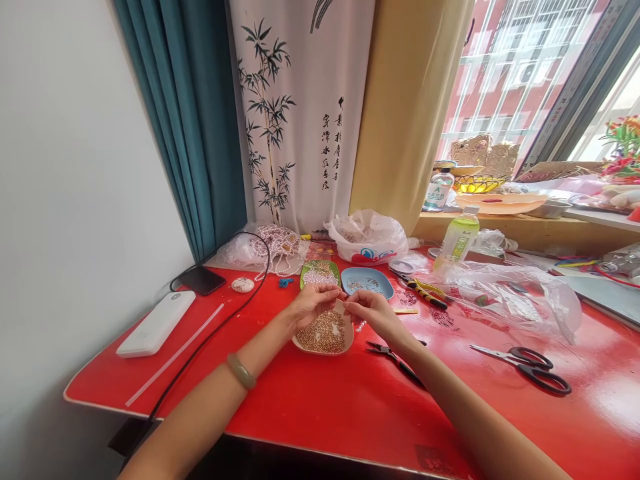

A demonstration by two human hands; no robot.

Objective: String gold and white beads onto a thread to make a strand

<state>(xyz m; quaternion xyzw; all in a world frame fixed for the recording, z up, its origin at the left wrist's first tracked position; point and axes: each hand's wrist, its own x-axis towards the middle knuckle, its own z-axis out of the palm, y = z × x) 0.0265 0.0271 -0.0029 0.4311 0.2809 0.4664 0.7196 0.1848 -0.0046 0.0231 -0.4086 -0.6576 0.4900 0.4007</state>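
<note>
My left hand and my right hand meet above a pale bowl of gold beads. Thumb and fingertips of each are pinched together, almost touching the other hand's. Whatever lies between them is too small to make out. Just behind the hands, a green tray holds white and gold beads, partly covered by my left hand. A blue dish with a few small beads stands beside it. Close to my right wrist lie black-handled pliers, partly hidden under the forearm.
Scissors and yellow-black pliers lie on the right, near a clear plastic bag and a drink bottle. On the left are a white power bank, a phone, a black cable and bead strands.
</note>
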